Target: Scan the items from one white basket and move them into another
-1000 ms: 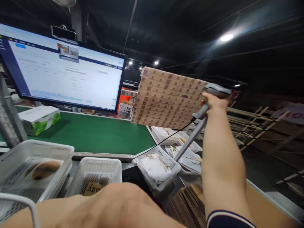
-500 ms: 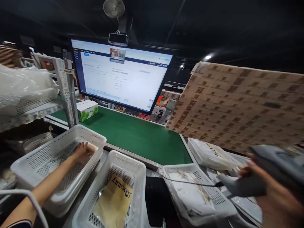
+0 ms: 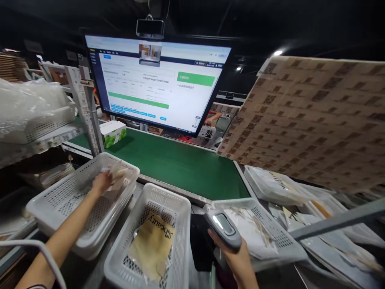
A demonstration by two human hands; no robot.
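L hand [image 3: 102, 181] down in LH white basket [image 3: 86, 243], upper of a stack, fingers at clear packet [image 3: 118, 179] w/ pale contents, near the far R corner. State of L grip: blur, can't tell if it has closed on the film or only touches it. R hand [image 3: 233, 257] has its grip wrapped round handle of grey scanner [image 3: 224, 224], top face up, in the gap btw middle basket [image 3: 182, 230] & RH basket [image 3: 282, 237], over black pad [image 3: 197, 241].

Step in hand, as judged: L securing the packet, R minding the scanner.

Doing it well:
- L: take film by an edge, thumb one side, fingers other; slick plastic likely slides if only pressed from above. Contents may shift in bag, so pinch near them, not at a loose corner.
- Raise straight up b4 any sideways move; rim & perforated wall could snag film.
- R: wrist level, finger light on handle; an early squeeze may fire the beam at wrong item. White packets [image 3: 240, 228] in RH basket v. close, so keep the head off them.
- Keep L forearm off the yellow "beauty" packet [image 3: 153, 249] in middle basket.
- Quick look at monitor [image 3: 156, 84] (green bars showing) OK, but eyes on fingers first.
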